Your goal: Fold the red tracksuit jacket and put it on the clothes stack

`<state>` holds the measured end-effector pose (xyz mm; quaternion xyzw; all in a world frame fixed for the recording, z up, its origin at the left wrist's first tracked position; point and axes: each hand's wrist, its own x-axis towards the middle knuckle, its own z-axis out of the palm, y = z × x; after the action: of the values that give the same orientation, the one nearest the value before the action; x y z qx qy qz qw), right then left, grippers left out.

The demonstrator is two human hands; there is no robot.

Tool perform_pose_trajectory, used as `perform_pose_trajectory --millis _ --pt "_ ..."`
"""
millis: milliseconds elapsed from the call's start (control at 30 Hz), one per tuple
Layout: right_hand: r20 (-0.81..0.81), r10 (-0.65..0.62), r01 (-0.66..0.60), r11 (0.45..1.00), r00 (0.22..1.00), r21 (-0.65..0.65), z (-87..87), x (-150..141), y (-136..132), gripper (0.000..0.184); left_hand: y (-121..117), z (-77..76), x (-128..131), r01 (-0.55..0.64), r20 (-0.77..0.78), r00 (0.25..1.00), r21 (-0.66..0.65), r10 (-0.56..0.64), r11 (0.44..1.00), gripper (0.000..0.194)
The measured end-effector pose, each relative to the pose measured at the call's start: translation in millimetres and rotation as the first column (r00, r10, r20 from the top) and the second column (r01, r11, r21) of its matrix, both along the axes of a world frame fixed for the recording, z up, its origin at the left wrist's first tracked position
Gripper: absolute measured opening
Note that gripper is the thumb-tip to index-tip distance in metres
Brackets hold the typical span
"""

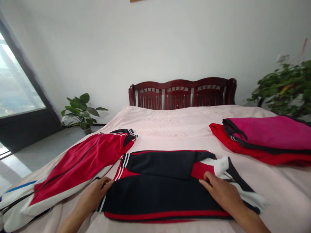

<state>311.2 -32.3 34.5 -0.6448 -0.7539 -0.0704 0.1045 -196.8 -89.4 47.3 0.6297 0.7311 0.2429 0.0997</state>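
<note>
- The left hand point(100, 187) is at the near left end of a dark jacket point(155, 194), fingers curled at its edge; whether they pinch the cloth cannot be told.
- The right hand point(222, 192) touches the jacket near its other end, partly open, with a small gap between thumb and forefinger.
- The jacket lies folded flat on the pink bedsheet point(167, 124), mostly between the two hands, its long axis running from left to right across the person's front.
- Its striped hem is at the left hand, while its white and dark upper end points right, reaching past the right hand.
- A dark sleeve point(160, 163) lies folded over the jacket, beyond and between the hands, parallel to that long axis; its striped cuff point(126, 160) points left.
- A red and white jacket point(85, 158) lies to the left of and beyond the left hand, slanting from near left to far right, with striped cuffs at the far end.
- Beyond the right hand and to its right sits a pile of folded clothes, magenta cloth point(272, 131) over red cloth point(252, 153).
- Farther ahead of both hands stands a dark red wooden headboard point(178, 94).
</note>
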Motion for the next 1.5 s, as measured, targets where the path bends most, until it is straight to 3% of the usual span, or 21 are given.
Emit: perform_pose_trajectory --millis 67,200,367,433,567,667,800,900,967,1067,1200,1333,1400,1500 --pt "-0.027 0.002 -0.003 0.999 1.000 -0.046 0.0 1.3 0.2 0.030 2.7 1.7 8.5 0.013 0.049 0.999 -0.032 -0.012 0.999 0.031" --pt "-0.019 -0.073 0.073 0.997 0.997 0.004 -0.5 8.9 -1.3 0.033 17.3 3.1 18.5 0.014 0.130 0.991 0.002 -0.015 1.000 0.038" --pt "-0.012 -0.102 0.102 0.995 0.995 -0.019 -5.1 18.1 -4.2 0.031 23.3 -3.6 23.2 -0.042 0.007 0.999 -0.077 0.043 0.996 0.033" --pt "-0.007 -0.090 0.090 0.996 0.996 -0.004 -2.1 19.6 -3.9 0.030 20.0 -4.1 21.7 -0.045 -0.031 0.999 -0.042 0.043 0.998 0.034" --pt "-0.035 0.055 -0.046 0.974 0.998 0.222 16.0 3.2 -1.7 0.033 10.4 2.7 31.3 0.048 -0.194 0.981 0.147 -0.018 0.988 0.040" --pt "-0.082 0.176 -0.138 0.929 0.981 0.344 29.7 -40.5 -0.7 0.040 9.8 8.6 62.9 0.188 -0.286 0.949 0.174 -0.133 0.967 0.044" --pt "-0.093 0.252 -0.228 0.949 0.963 0.216 31.0 -117.0 0.6 0.054 26.2 5.4 111.5 0.372 -0.455 0.842 0.100 -0.290 0.923 0.054" --pt "-0.107 0.273 -0.273 0.962 0.956 0.019 17.4 -147.4 6.6 0.059 42.5 -6.2 124.8 0.384 -0.530 0.792 0.045 -0.304 0.922 0.058" --pt "-0.113 0.243 -0.253 0.964 0.964 -0.084 5.2 -148.1 12.9 0.061 49.2 -13.7 122.6 0.359 -0.538 0.785 -0.008 -0.307 0.933 0.058" --pt "-0.108 0.178 -0.190 0.974 0.978 -0.119 -9.5 -133.8 21.6 0.066 52.7 -15.3 115.3 0.332 -0.499 0.803 -0.080 -0.326 0.940 0.058" --pt "-0.109 0.143 -0.154 0.983 0.984 -0.099 -16.4 -120.4 25.4 0.068 60.2 5.4 110.2 0.274 -0.366 0.886 -0.081 -0.285 0.958 0.044" --pt "-0.110 0.137 -0.148 0.985 0.984 -0.094 -15.8 -121.5 23.8 0.066 82.1 25.9 104.6 0.182 -0.348 0.921 -0.017 -0.177 0.983 0.048" --pt "-0.113 0.137 -0.147 0.985 0.984 -0.088 -15.4 -122.5 23.1 0.066 92.1 25.4 100.8 0.184 -0.370 0.913 -0.006 -0.173 0.983 0.047" --pt "-0.114 0.137 -0.147 0.985 0.984 -0.085 -15.1 -121.9 22.8 0.065 98.7 12.1 94.2 0.136 -0.392 0.909 -0.048 -0.144 0.990 0.052"
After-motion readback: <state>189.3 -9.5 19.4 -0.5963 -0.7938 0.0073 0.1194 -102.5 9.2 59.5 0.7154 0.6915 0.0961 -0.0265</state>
